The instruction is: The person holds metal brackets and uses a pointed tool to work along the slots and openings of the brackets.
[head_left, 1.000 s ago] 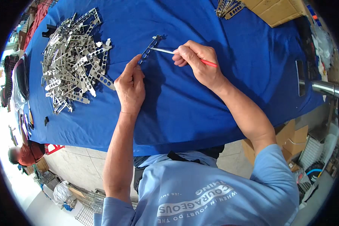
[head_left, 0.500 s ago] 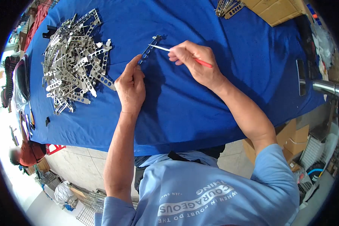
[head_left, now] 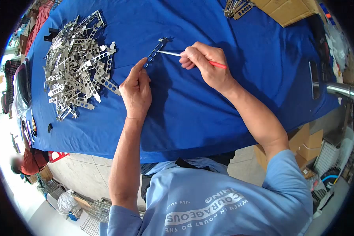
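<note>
My left hand (head_left: 136, 89) is closed on the near end of a narrow metal bracket (head_left: 156, 48) with a row of holes, holding it slantwise over the blue cloth. My right hand (head_left: 208, 65) grips a slim red-handled tool (head_left: 170, 53), which looks like a needle file with a thin pale shaft. Its tip meets the bracket around the middle of its length; whether it sits inside a hole is too small to tell. To the left of my left hand lies a large heap of similar perforated metal brackets (head_left: 80, 65).
The blue cloth (head_left: 192, 118) covers the table. At the back right are a smaller group of brackets (head_left: 240, 8) and a cardboard box (head_left: 287, 11). A phone-like flat object (head_left: 314, 80) lies at the right edge, beside a metal tube (head_left: 340, 90). Another person (head_left: 30, 161) is at far left.
The tool's tip has shifted a little down along the bracket, toward my left hand. My right hand has moved slightly to the right; my left hand and the bracket are almost still.
</note>
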Tool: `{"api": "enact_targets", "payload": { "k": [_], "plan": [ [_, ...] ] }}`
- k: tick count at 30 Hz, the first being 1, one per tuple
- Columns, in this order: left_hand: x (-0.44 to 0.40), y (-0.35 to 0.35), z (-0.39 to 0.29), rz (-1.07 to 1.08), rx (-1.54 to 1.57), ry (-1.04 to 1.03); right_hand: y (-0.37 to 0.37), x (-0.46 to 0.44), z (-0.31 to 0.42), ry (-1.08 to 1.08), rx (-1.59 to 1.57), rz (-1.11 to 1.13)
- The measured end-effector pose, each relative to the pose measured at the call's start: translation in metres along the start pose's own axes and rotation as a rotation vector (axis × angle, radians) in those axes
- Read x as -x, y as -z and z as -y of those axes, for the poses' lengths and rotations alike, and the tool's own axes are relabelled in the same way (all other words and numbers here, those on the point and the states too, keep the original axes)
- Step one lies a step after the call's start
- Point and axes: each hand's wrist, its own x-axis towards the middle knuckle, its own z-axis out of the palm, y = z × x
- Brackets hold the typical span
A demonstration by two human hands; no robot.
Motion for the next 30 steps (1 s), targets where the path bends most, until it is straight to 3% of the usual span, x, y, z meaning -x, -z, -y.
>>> {"api": "enact_targets", "payload": {
  "k": [9,15,21,24,30],
  "plan": [
    [0.0002,-0.0004,-0.0004,-0.005,0.024,0.004,-0.0001,-0.0004,-0.0006,0.025,0.078,0.113],
    [0.0007,-0.0002,0.0076,0.018,-0.005,-0.016,0.0001,0.0007,-0.0024,-0.014,0.003,0.007],
    [0.0003,-0.0010,0.0077,0.006,0.011,-0.055,-0.0042,-0.0024,-0.0049,0.091,0.036,0.024],
    [0.0006,0.0000,0.0058,0.015,0.008,-0.039,0.0002,-0.0011,0.0007,-0.020,-0.006,-0.001],
    [-0.0004,-0.0005,0.0037,0.002,0.023,0.006,-0.0046,-0.0020,0.0031,0.025,0.039,0.061]
  ]
}}
